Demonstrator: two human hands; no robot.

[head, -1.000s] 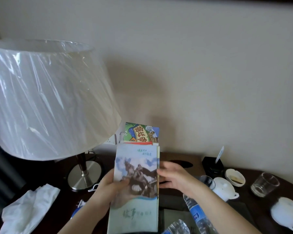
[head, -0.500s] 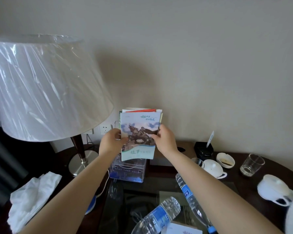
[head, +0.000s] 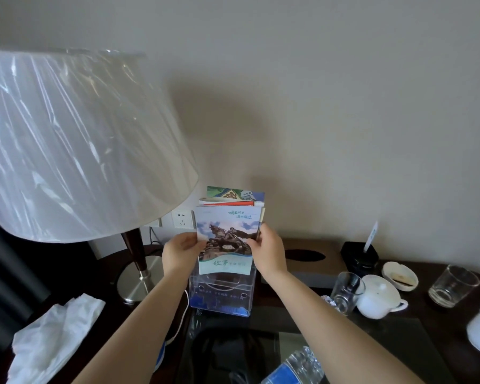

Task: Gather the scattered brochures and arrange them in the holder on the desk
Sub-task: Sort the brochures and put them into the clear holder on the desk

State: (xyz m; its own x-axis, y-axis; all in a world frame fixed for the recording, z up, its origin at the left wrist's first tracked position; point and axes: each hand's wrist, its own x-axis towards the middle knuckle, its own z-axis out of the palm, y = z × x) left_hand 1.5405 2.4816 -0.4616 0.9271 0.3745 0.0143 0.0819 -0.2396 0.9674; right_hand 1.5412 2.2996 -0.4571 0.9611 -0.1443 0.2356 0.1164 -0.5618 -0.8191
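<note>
Brochures [head: 227, 236] now reach the holder [head: 222, 296].

The brochures [head: 227, 239] are glossy printed paper; the holder [head: 222, 296] is clear, smooth plastic. Crinkled shiny film wraps the lamp shade [head: 75, 139], over a brushed metal base [head: 135, 284]. The dark surface [head: 441, 331] looks like polished wood, perhaps glass-topped. The teapot [head: 378, 296] is glazed white ceramic.

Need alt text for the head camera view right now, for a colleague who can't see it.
The left hand and right hand hold a stack of brochures upright by its side edges, its lower end at the mouth of the clear holder on the dark desk. A plastic-wrapped lamp stands left; a white teapot right.
</note>
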